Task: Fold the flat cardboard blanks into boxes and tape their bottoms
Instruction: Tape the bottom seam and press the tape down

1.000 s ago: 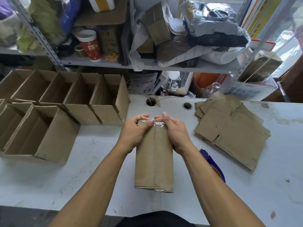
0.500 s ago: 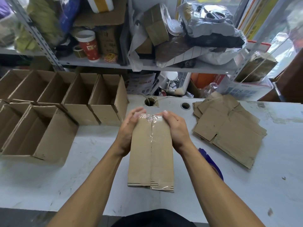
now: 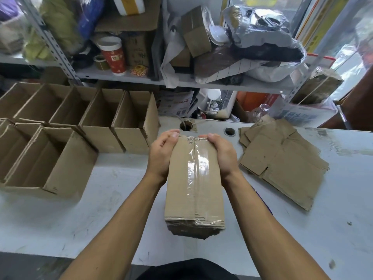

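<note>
Box [image 3: 194, 182] is centre frame, held above the table [image 3: 113, 209], taped bottom facing up at the camera. Clear tape [image 3: 198, 164] runs along the centre seam from the 12 o'clock edge to the 6 o'clock edge and wraps over the near end.

Left hand [image 3: 161, 156] grips the box's far-left side at about 10 o'clock of the box, fingers curled round the top corner, palm against the side wall. Right hand [image 3: 222, 154] mirrors it at about 2 o'clock, fingers curled over the far-right corner. Both hands are wrapped on the cardboard, not spread. Fingertips past the far edge are hidden, so I can't tell how far they reach.

Stack of flat blanks [image 3: 282, 160] lies on the table at 3 o'clock of the box, well apart from it (edges fanned, not squared up).

Finished open boxes [image 3: 80, 126] sit at 9 to 10 o'clock: one row along the back edge of the table, more in front of it, openings up. Nearest one is close to the left hand but not touching.

Two round holes [image 3: 229, 131] in the tabletop at 12 o'clock, just beyond the hands. Shelf [image 3: 181, 82] behind the table is cluttered; a red paper cup [image 3: 113, 55] stands on it at 11 o'clock.
</note>
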